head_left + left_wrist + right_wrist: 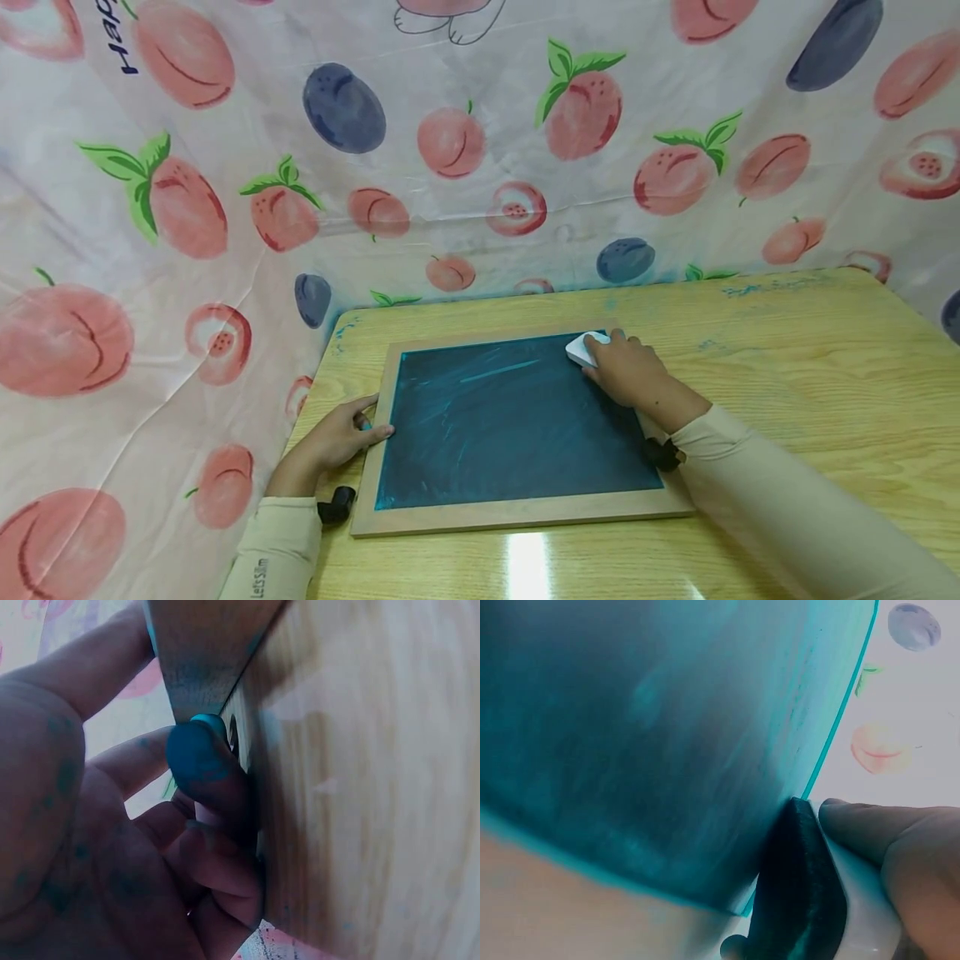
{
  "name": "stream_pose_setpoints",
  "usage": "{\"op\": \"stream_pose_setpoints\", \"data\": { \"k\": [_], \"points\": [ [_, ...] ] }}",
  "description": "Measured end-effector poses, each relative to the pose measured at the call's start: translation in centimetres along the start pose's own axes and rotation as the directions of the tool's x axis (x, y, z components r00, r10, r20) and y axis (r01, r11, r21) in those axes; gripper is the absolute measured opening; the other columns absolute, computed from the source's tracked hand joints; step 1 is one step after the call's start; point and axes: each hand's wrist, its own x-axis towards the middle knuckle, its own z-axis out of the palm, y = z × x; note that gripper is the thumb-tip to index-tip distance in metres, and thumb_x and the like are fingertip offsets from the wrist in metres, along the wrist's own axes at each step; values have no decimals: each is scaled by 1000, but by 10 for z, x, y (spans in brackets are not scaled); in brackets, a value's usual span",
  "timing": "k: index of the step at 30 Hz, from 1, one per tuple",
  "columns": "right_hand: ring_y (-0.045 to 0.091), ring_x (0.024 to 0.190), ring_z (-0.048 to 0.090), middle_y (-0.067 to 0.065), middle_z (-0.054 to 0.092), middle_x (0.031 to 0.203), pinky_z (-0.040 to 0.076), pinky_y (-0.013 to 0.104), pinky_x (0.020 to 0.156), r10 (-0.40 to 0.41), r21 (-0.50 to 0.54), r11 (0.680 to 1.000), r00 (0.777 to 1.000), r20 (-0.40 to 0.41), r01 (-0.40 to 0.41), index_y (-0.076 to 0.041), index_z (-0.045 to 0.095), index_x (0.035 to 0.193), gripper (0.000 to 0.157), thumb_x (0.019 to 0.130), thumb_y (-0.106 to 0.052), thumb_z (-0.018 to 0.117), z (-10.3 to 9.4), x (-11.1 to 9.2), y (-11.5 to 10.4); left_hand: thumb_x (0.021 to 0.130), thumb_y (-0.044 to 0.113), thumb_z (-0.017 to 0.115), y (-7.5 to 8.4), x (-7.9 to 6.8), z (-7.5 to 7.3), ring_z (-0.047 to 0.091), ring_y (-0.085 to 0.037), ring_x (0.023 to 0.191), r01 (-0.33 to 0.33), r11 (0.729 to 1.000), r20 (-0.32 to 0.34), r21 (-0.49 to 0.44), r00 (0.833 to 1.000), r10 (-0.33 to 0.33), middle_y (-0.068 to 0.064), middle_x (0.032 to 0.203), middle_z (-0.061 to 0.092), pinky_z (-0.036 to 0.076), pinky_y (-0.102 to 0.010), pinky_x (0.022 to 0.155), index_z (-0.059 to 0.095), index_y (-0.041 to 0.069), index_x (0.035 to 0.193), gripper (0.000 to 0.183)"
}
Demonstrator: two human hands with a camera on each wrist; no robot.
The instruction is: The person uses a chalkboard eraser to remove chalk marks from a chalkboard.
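A framed chalkboard lies on the table, its dark surface smeared with faint teal chalk and crossed by a brighter streak near the top. At its upper right corner, my right hand grips a white chalkboard eraser. The right wrist view shows the eraser's dark felt against the board's edge. My left hand holds the left side of the wooden frame, thumb on top and other fingers curled beside it. Teal dust coats a fingertip; whether chalk is tucked in those fingers I cannot tell.
The wood-grain table extends to the right of the board, with blue chalk smudges near its back edge. A fruit-printed cloth hangs behind and along the left side. Dark wrist cameras sit at both cuffs.
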Motion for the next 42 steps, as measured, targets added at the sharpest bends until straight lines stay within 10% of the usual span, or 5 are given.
{"op": "stream_pose_setpoints", "data": {
  "k": [26, 42],
  "points": [
    [42, 113, 63, 24, 60, 130, 54, 55, 89, -227, -6, 974, 974, 23, 227, -13, 53, 145, 54, 99, -40, 63, 4, 6, -120, 94, 33, 71, 7, 5, 2, 49, -18, 71, 6, 1000, -2, -6, 1000, -6, -7, 81, 54, 42, -31, 67, 40, 4, 153, 73],
    [49, 109, 61, 30, 43, 147, 53, 58, 86, -12, 51, 999, 999, 41, 10, -5, 48, 146, 58, 98, -33, 66, 3, 16, -45, 94, 30, 71, 2, -1, -1, 49, -19, 71, 1, 1000, 2, -13, 1000, -1, -7, 80, 53, 43, -31, 68, 40, 3, 152, 71]
  ]
}}
